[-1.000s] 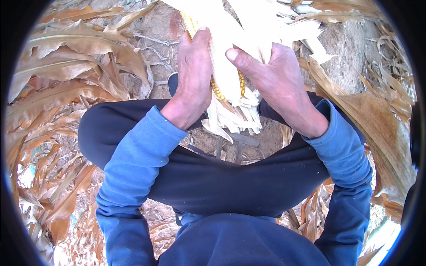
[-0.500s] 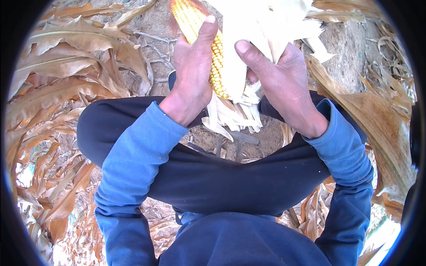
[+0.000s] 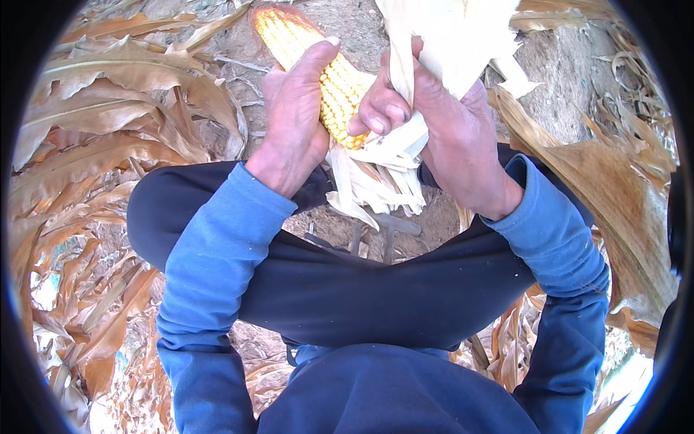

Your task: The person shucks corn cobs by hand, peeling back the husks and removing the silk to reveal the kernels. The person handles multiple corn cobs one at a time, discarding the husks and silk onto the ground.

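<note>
Yellow kernels show along an ear of corn [image 3: 343,100], tilted with its reddish silky tip at the upper left. My left hand [image 3: 295,112] is wrapped round its left side, thumb lying over the kernels. Pale corn husk [image 3: 463,47] rises from my right hand [image 3: 455,130], which is closed on it beside the ear. The curled fingers of that hand reach the ear's lower end. More pale husk strips [image 3: 383,177] hang below, between my knees.
My crossed legs in dark trousers [image 3: 390,296] fill the middle. Dry brown corn leaves [image 3: 108,108] lie thick on the left, and a broad dry leaf [image 3: 607,202] arches on the right. A dark metal tool [image 3: 390,228] rests on the soil.
My left hand and the ear have shifted slightly left and nearer. My right thumb and fingers have curled in round the husk, which has come away from the ear's right side.
</note>
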A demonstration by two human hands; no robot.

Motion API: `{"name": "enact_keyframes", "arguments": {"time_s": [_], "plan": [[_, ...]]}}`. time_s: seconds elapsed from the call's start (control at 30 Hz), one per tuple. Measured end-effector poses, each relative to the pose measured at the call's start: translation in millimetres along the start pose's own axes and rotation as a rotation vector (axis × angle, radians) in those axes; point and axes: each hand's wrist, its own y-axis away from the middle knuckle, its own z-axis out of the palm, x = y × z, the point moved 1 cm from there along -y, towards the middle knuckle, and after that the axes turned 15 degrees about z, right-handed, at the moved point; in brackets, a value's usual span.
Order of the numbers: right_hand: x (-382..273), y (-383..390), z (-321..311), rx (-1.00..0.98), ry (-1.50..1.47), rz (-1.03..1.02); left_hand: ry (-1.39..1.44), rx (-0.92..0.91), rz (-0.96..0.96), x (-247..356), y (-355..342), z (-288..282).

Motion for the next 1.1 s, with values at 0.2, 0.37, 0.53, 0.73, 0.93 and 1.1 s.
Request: {"name": "enact_keyframes", "arguments": {"time_s": [0.2,0.37,0.53,0.73,0.93,1.1], "plan": [[-14.6,-1.0,-3.0,0.055,-0.062,0.367,-0.105,-0.079,0.021,-1.9,5.1,4.2],[-16.2,-6.9,-16.0,-0.062,-0.257,0.451,0.021,-0.078,-0.045,0.4,5.6,9.7],[-28.2,-11.9,-25.8,-0.211,-0.430,0.399,-0.025,-0.058,0.076,11.7,5.7,6.7],[-10.5,-17.8,-48.5,0.526,-0.190,0.146,-0.107,-0.012,0.069,17.2,0.6,2.8],[88.7,-15.0,-87.8,0.540,0.836,0.858,-0.151,-0.132,0.173,26.6,5.7,17.3],[111.0,7.0,-74.4,-0.370,1.506,1.134,-0.178,-0.133,0.187,32.0,9.7,17.1]]}}
